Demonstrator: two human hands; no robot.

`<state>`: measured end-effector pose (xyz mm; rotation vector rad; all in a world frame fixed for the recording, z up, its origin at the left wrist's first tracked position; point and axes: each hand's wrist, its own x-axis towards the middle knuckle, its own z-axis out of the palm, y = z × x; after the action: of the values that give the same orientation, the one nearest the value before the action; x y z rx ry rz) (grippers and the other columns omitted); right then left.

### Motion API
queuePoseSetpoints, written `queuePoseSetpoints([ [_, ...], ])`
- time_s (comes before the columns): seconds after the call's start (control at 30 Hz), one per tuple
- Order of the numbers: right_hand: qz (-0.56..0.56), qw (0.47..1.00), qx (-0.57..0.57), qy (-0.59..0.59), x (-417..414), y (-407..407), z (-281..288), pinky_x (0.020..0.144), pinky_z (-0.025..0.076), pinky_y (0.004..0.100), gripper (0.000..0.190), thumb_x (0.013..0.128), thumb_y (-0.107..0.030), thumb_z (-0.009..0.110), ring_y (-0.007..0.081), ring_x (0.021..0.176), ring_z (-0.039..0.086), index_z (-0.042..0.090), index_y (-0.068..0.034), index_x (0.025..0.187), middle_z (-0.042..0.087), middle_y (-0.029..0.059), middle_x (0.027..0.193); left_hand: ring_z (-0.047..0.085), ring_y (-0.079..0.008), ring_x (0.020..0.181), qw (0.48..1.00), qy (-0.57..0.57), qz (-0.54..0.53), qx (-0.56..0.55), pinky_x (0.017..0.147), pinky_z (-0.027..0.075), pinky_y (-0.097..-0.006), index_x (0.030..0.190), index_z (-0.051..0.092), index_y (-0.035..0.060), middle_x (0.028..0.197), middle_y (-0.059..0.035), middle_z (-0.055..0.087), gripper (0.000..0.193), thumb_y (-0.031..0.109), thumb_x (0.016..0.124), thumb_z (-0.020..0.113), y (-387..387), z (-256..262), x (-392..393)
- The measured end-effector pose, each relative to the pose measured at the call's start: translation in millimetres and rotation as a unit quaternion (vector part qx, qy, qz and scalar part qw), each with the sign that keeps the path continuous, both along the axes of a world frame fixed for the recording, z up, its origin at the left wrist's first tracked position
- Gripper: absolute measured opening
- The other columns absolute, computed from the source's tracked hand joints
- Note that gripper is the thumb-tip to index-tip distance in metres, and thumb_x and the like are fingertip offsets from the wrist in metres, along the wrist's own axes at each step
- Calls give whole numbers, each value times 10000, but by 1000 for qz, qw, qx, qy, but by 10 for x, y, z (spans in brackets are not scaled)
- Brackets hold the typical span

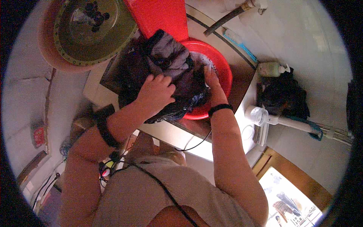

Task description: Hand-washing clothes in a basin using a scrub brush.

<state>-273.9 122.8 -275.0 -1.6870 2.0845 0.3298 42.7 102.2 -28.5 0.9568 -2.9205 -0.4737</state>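
Note:
A dark wet garment lies bunched over the left part of a red plastic basin with sudsy water in it. Curled on top of the cloth is my left hand; whether its fingers pinch the fabric cannot be told. My right hand is at the garment's right edge, over the basin, its fingertips near the suds. Part of it is hidden by the dark cloth, so its grip is unclear. Each arm wears a black band.
A green-rimmed basin of water stands at upper left, beside a red plastic object. Along the right wall lie a blue-handled scrub brush, a pump bottle and dark cloth. A hose hangs above; a thin cable crosses below.

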Motion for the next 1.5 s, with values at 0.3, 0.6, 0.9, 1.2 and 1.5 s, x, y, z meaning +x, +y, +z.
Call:
queuePoseSetpoints([
  [0.3, -35, 998, 45, -25, -327, 524, -1388, 898, 428, 503, 540, 921, -241, 347, 317, 1278, 337, 193, -139, 1428, 216, 176, 1438, 628, -355, 773, 977, -90, -140, 134, 647, 530, -439, 922, 576, 88, 924, -203, 536, 217, 271, 807, 595, -175, 247, -342],
  [0.6, -364, 834, -14, -414, -285, 126, 293, 953, 378, 369, 545, 920, -323, 456, 243, 1169, 461, 317, -88, 1391, 425, 154, 1327, 619, -355, 863, 917, -136, -59, 371, 763, 484, -436, 949, 640, 55, 896, -179, 645, 238, 108, 771, 490, -707, 73, -373],
  [0.9, -272, 757, -223, -551, 357, 516, 1589, 982, 356, 290, 496, 904, -182, 524, 184, 1161, 476, 377, -52, 1360, 504, 126, 1277, 619, -337, 835, 909, -163, -110, 368, 738, 481, -411, 928, 622, -5, 892, -193, 644, 326, 255, 734, 587, -463, -148, -784],
  [1.2, -315, 720, -308, -536, 440, 588, 2053, 973, 365, 297, 481, 915, -191, 508, 189, 1148, 488, 383, -20, 1346, 514, 118, 1268, 580, -275, 962, 929, 86, 166, 320, 842, 449, -355, 1086, 519, -2, 1023, -182, 597, 499, 266, 706, 699, -622, 35, -388],
  [1.5, -21, 944, -302, -130, 2022, 596, 2196, 782, 449, 469, 570, 785, -317, 595, 352, 872, 526, 434, -248, 1328, 517, 146, 950, 591, -415, 858, 939, 45, 242, 239, 764, 470, -474, 934, 535, 20, 890, -226, 613, 384, 307, 718, 672, 166, -289, 126],
])
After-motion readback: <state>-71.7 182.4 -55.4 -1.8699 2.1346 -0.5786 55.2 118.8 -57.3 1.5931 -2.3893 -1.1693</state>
